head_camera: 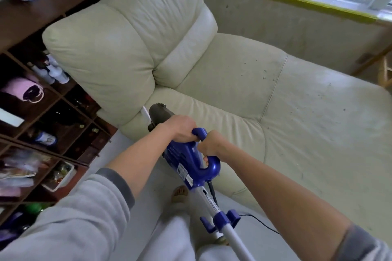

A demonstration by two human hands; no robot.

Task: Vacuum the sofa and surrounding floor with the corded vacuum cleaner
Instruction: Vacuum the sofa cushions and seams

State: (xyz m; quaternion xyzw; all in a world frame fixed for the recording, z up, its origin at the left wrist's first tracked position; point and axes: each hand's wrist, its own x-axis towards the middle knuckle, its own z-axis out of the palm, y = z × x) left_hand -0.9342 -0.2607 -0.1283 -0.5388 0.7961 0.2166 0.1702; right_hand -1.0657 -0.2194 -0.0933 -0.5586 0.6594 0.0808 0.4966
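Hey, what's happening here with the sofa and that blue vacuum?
A person is holding a blue corded vacuum cleaner with both hands at the front edge of a cream sofa. The left hand grips the upper part of the blue handle, and the right hand grips the handle loop just behind it. The grey front end sits beside the armrest. Dark crumbs lie scattered on the seat, so that part looks not yet vacuumed. A black cord trails over the floor.
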